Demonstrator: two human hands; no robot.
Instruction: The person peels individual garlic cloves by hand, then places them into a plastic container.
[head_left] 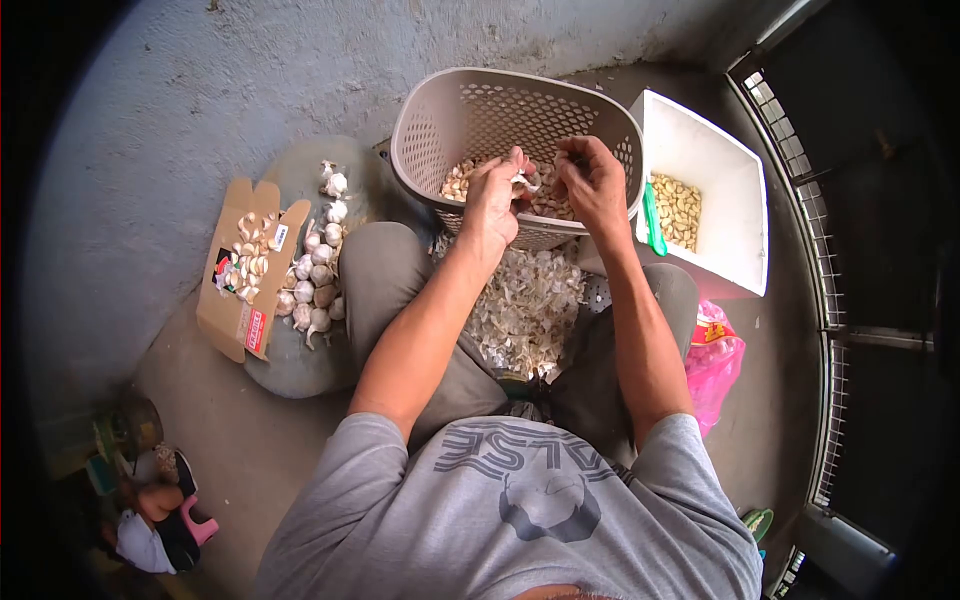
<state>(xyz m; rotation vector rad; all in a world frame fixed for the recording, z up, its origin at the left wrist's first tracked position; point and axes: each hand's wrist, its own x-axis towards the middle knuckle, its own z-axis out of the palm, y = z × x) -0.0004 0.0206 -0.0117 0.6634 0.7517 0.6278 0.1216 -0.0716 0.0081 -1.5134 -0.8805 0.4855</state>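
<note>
Both hands are over a brown perforated basket (425, 120) that holds garlic cloves (457, 182). My left hand (492, 198) is closed around a whitish piece, seemingly garlic with loose skin, its fingers pointing inward. Close beside it on the right, my right hand (592, 185) has its fingers bent in a pinch; what sits between them is too small to name. Below the basket, between the knees, lies a heap of papery garlic skins (530, 305).
Whole garlic bulbs (320, 275) rest on a grey round surface at left, beside a cardboard box (225, 300) with cloves. At right are a white foam box (735, 200) with peeled cloves, a green-handled tool (654, 220) and a pink bag (712, 375). Another person (150, 535) is at lower left.
</note>
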